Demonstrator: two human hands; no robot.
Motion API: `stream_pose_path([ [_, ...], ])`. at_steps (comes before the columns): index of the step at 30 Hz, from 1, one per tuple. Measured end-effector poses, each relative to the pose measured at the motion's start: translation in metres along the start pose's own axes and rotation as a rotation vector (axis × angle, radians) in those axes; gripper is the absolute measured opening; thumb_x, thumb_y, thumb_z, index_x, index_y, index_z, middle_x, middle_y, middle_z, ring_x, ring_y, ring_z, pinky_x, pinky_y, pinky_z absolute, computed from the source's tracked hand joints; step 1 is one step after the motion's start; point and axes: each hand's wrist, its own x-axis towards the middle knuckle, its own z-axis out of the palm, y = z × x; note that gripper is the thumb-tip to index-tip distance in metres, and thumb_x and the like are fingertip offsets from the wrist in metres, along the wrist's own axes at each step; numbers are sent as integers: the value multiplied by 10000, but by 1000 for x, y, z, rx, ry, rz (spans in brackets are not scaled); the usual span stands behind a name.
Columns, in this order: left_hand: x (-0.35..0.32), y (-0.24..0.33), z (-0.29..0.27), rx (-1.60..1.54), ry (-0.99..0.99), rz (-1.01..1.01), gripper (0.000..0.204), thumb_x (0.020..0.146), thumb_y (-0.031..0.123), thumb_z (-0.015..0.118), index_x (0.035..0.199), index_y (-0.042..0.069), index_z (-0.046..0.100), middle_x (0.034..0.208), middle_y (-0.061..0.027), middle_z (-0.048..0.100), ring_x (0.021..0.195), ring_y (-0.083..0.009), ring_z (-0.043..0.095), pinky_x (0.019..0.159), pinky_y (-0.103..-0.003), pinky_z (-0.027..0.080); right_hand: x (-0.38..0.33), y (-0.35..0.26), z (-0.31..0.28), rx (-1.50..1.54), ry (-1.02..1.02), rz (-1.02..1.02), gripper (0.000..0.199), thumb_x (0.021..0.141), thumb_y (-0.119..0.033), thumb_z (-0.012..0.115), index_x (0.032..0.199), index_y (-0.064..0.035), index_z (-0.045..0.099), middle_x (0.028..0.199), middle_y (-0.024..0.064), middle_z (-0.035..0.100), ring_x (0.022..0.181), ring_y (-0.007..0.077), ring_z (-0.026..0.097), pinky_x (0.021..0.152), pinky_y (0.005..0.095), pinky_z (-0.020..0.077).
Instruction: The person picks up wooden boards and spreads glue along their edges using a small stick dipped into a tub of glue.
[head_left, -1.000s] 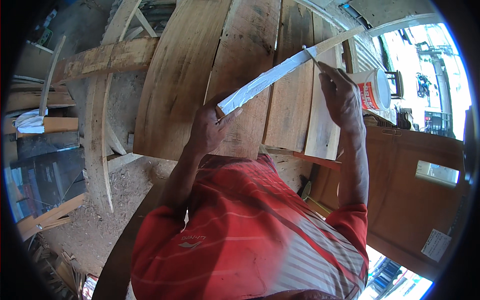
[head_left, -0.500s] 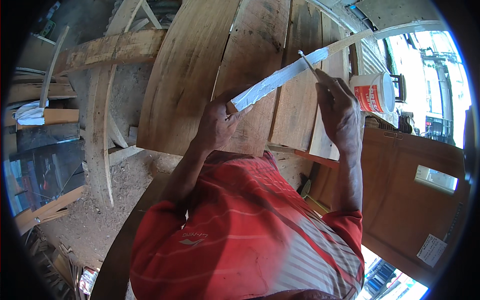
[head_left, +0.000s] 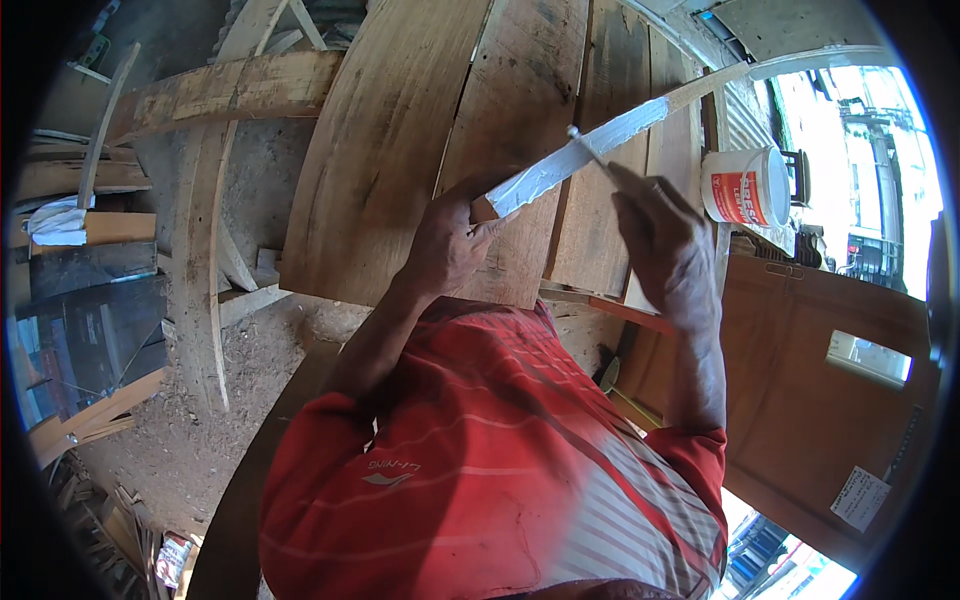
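Observation:
My left hand (head_left: 447, 240) grips the near end of a long thin wooden strip (head_left: 700, 92) that runs up and to the right. The strip's upper face is coated with white paste (head_left: 575, 158) along its near half. My right hand (head_left: 665, 245) holds a thin stick-like applicator (head_left: 590, 150) whose tip rests on the pasted face of the strip. Both forearms rise from my red striped shirt at the bottom.
A white tub with a red label (head_left: 745, 187) stands on the wood at the right. Wide curved wooden planks (head_left: 400, 150) lie under the strip. A brown wooden door panel (head_left: 830, 340) is at the right, sawdust-covered ground (head_left: 270, 350) and loose timber (head_left: 215, 90) at the left.
The applicator tip has slid down the strip toward my left hand, and my right hand has dropped lower. More of the strip now shows white paste.

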Motion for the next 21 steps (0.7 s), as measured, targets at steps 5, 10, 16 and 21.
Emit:
stream_pose_path([
  [5,-1,3,-4,48,-29,15,340,1010,132,685,1322,16,621,1132,-126,732,1007,-197,698,883,-332,547,-16,-34,10,164,-53,-92,301,944,-43,694,1242,-81,704,953,126,694,745,309,716,644,411,558],
  [10,-3,1,-1,-36,7,-3,359,1007,139,691,1338,23,614,1110,-122,733,999,-191,695,887,-346,552,-11,-21,14,53,2,-3,326,930,-49,710,1254,-83,695,968,123,699,766,298,732,643,421,576],
  [16,-1,3,-2,-74,-5,51,374,1004,144,696,1339,4,609,1136,-136,733,1035,-196,696,891,-341,548,-31,-42,18,261,-126,-98,352,918,-32,719,1268,-60,698,896,122,682,696,275,701,607,401,566],
  [21,1,1,-5,-42,-36,20,378,1000,151,700,1331,-11,612,1169,-159,730,1087,-204,694,914,-345,537,-18,-7,3,344,-16,245,319,983,-51,662,1297,-2,683,874,76,687,681,127,641,599,323,513],
])
